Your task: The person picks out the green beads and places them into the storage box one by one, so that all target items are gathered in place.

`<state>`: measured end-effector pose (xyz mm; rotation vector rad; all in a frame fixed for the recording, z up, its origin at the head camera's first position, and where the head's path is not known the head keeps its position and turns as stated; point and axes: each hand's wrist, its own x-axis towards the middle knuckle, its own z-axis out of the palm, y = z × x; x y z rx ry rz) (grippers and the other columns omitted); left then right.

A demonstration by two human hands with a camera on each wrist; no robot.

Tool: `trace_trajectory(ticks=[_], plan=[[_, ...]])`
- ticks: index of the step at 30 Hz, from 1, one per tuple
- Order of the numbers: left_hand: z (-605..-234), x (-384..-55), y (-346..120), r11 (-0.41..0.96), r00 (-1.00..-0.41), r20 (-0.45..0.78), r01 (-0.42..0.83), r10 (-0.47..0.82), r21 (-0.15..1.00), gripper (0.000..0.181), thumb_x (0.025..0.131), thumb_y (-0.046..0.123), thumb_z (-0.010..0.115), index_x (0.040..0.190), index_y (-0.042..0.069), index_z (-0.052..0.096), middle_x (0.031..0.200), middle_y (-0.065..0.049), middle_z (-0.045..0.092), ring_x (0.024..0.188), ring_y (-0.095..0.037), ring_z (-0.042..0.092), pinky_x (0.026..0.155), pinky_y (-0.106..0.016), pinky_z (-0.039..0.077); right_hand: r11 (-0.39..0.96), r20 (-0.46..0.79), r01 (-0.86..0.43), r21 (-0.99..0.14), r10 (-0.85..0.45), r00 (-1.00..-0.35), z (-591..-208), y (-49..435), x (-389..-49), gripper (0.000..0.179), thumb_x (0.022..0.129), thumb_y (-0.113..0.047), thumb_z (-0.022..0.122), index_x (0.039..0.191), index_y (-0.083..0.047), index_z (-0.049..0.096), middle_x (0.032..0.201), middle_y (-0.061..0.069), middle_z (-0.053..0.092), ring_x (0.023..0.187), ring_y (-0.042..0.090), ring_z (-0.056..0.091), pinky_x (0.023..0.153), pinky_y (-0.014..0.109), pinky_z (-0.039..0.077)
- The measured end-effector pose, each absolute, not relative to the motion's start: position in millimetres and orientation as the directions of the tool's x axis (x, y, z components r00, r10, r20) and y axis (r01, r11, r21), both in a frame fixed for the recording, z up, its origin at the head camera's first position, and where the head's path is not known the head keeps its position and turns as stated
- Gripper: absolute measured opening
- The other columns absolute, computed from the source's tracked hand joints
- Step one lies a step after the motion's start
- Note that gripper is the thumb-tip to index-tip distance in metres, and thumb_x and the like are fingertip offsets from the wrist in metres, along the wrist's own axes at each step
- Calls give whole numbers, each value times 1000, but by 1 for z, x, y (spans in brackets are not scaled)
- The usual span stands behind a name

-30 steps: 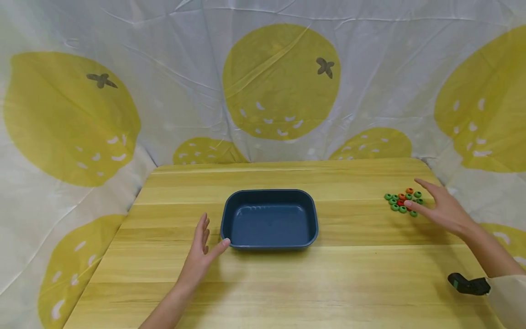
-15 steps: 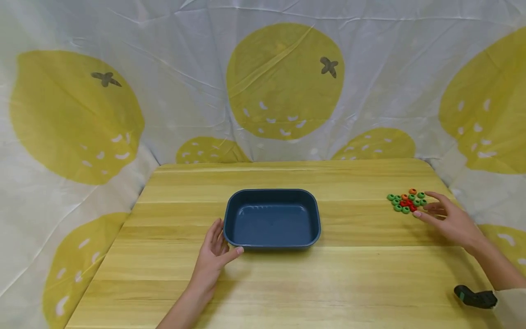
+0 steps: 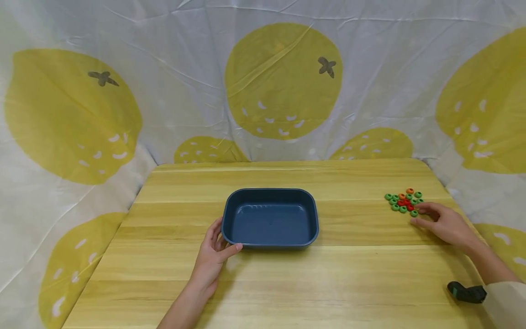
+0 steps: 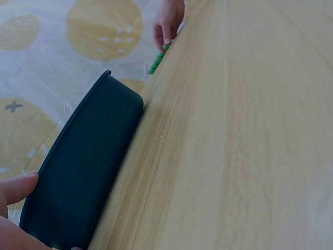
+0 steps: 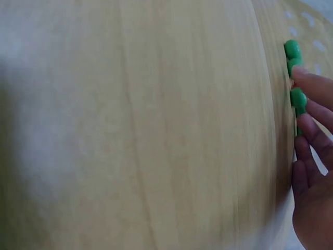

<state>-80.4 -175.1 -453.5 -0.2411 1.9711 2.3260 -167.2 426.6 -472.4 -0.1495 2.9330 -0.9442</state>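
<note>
In the head view, a dark blue rectangular bin (image 3: pixel 269 224) stands mid-table. My left hand (image 3: pixel 209 260) grips its front left corner, thumb on the front edge and fingers at the left side; the left wrist view shows the thumb (image 4: pixel 21 186) by the rim. To the right lies a cluster of small round beads (image 3: pixel 402 202), green, red and orange, with holes. My right hand (image 3: pixel 448 226) hovers low at the cluster's near right, its thumb and forefinger on either side of a green bead (image 5: pixel 298 97). A gap shows between thumb and bead.
The wooden table (image 3: pixel 328 288) has a lemon-print cloth (image 3: pixel 185 91) hanging behind it and at both sides. A black device (image 3: pixel 466 292) sits at my right wrist, by the light sleeve (image 3: pixel 505 304).
My left hand has come rightward and taken hold of the bin's corner. The right hand has lowered beside the beads, its thumb and forefinger drawing closer together around a green one.
</note>
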Motion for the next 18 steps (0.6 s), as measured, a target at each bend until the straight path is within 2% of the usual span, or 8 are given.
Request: trace_trajectory(ticks=[2,4,9,18], plan=[[-453,-81,-175,-169,-984,-176,-167,-41,971,94,88,-4,78,163,12,23,166,-5,28,150,-30,29,108,-30,40,809,-18,-84,-581,-115,-993,-473,426,-168,62,99,-34,73,138,11,54,131,37,57,119,56,51,90,62,43],[-453,-81,-175,-166,-983,-181,-171,-43,971,95,89,-4,78,163,12,22,166,-5,27,151,-30,28,110,-32,39,817,0,-94,-569,-115,-993,-474,426,-170,60,99,-33,74,136,11,56,127,36,59,117,55,53,90,64,43],[-453,-81,-175,-157,-981,-186,-177,-47,972,94,88,-4,78,163,12,23,167,-6,26,151,-31,27,115,-40,34,831,41,-108,-546,-103,-994,-478,426,-172,54,98,-32,74,130,10,60,119,32,63,111,53,57,85,63,45],[-453,-80,-174,-160,-981,-191,-181,-47,970,95,88,-4,79,163,13,23,167,-5,25,151,-31,27,116,-42,33,846,129,-158,-509,-106,-986,-485,427,-174,36,99,-25,73,117,6,69,105,23,69,98,46,62,77,58,48]])
